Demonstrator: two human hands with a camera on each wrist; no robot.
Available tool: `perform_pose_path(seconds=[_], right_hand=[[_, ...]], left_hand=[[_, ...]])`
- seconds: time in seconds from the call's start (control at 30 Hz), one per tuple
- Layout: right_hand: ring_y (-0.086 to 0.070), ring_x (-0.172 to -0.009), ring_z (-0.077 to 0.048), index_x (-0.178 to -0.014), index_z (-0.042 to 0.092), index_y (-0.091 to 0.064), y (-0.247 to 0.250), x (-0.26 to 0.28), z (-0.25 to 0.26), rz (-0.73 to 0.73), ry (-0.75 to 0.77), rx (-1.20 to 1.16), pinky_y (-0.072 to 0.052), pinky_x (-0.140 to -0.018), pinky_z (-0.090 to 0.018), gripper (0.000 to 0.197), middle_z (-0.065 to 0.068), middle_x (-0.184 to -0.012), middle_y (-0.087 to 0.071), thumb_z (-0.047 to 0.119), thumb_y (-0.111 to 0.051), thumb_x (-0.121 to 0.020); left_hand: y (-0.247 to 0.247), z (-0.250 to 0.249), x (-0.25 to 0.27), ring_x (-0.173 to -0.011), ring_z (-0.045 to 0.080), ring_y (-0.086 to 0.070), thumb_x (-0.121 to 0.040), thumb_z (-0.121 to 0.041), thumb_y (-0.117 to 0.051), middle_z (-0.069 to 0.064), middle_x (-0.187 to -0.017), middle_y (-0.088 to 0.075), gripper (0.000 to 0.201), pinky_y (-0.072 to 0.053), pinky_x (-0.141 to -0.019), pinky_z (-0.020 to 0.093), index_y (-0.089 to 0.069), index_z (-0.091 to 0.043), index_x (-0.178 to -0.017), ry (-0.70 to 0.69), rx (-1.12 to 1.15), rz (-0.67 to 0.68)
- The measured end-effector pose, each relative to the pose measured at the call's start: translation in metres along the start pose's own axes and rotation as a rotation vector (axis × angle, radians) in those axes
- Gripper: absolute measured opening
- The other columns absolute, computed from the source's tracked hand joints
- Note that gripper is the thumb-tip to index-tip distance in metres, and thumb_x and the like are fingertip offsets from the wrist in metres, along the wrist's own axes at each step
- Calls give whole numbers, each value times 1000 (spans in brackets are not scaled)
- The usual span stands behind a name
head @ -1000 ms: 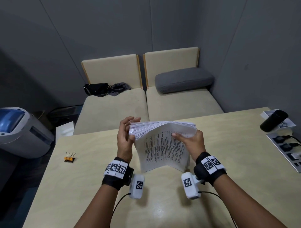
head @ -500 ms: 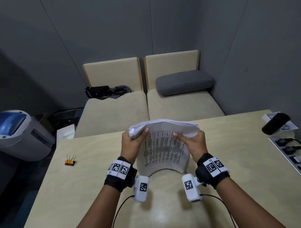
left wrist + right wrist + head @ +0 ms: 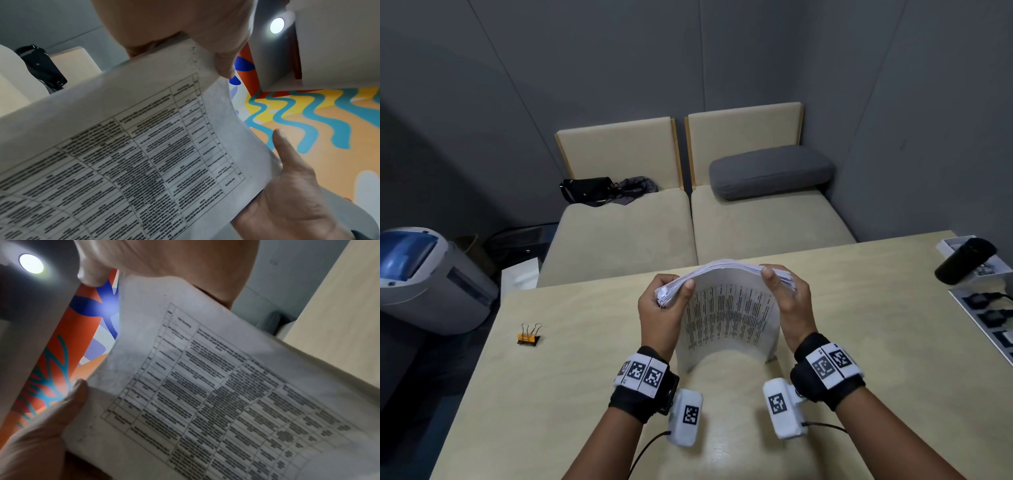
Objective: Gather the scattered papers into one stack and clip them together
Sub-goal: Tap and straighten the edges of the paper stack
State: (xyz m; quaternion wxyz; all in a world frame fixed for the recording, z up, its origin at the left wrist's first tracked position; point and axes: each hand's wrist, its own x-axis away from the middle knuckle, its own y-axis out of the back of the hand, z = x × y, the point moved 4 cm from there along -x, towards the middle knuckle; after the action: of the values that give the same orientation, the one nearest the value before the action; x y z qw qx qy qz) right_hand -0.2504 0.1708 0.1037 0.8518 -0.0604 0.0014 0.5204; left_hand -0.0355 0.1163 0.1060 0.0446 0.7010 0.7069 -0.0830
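Room's pretty dim, soft even light. Round ceiling lamp (image 3: 277, 25) flares at 1 o'clock in the left wrist view. Wrist shots blurry, print smeared; head view edges bend.

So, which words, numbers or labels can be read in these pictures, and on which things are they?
None can be read.
Paper stack: a printed table, its text too blurred in every view.
Wristbands: black and white square code patterns only, no words.
Binder clip: no marking visible.
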Motion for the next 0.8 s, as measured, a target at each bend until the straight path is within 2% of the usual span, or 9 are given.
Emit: perform_pose_path(seconds=[0.07,0.17,0.23,0.33,0.43,0.5,0.57,0.7,0.8], right_hand=[[-61,-66,-18,-76,14,-70,-3,-1,1,-80,-6,9,-49,-64,-32,42,-1,-69,-65,53,-57,-83],[-46,-51,-12,-49,22,-52,-4,-6,3,-221,-51,41,-39,-57,-31,43,10,-50,-48,40,-57,-87],[-42,-49,-11,-44,25,-47,-3,-8,5,-246,-38,84,-36,-57,-28,47,12,-45,-44,37,-57,-88],[-53,-55,-11,-59,22,-59,0,-9,3,-122,9,37,-44,-56,-26,35,10,-55,-56,49,-61,-81],[-71,-83,-12,-92,17,-70,2,-6,-17,96,-139,58,-55,-76,-26,38,3,-86,-75,42,-82,-67],[-70,-90,-12,-89,24,-68,6,-5,-35,143,-203,195,-54,-82,-29,30,5,-89,-74,21,-87,-66],[-68,-85,-14,-81,28,-65,7,-6,-45,114,-216,289,-55,-77,-27,30,8,-85,-70,11,-86,-67],[-70,-79,-21,-78,16,-69,4,-13,-46,36,-179,369,-57,-68,-28,22,-2,-78,-70,15,-87,-66],[-71,-80,-13,-81,19,-69,-1,-11,-43,178,-192,409,-57,-69,-24,26,1,-82,-72,17,-88,-64]], left_hand=[[-4,-1,-3,-63,4,-51,-82,-20,-75,-2,-69,-57,26,-44,-60,16,-61,2,-81,4,-19,-17],[-6,-1,-8,-63,4,-52,-83,-16,-73,-2,-70,-58,22,-44,-61,15,-62,3,-80,9,-10,-41],[-6,0,-10,-62,3,-51,-84,-17,-72,-2,-69,-57,20,-44,-59,14,-63,1,-79,10,-14,-42],[-5,1,-15,-59,0,-50,-85,-17,-72,-4,-67,-56,16,-43,-57,12,-62,-10,-74,11,-29,-26],[-2,3,-22,-60,-2,-53,-84,-17,-72,-6,-68,-58,14,-45,-58,13,-62,-18,-74,23,-57,-16],[-2,6,-25,-64,-2,-60,-83,-14,-73,-6,-74,-65,9,-49,-62,14,-65,-17,-81,90,-31,33],[-1,11,-26,-72,1,-68,-81,-10,-75,-3,-83,-71,15,-53,-65,17,-68,-12,-94,167,4,99],[3,6,-33,-73,3,-70,-79,-13,-78,-2,-85,-73,22,-58,-68,24,-69,-17,-98,134,-96,124],[11,4,-38,-64,-1,-67,-78,-16,-79,-3,-79,-71,17,-60,-65,23,-68,-25,-88,94,-148,77]])
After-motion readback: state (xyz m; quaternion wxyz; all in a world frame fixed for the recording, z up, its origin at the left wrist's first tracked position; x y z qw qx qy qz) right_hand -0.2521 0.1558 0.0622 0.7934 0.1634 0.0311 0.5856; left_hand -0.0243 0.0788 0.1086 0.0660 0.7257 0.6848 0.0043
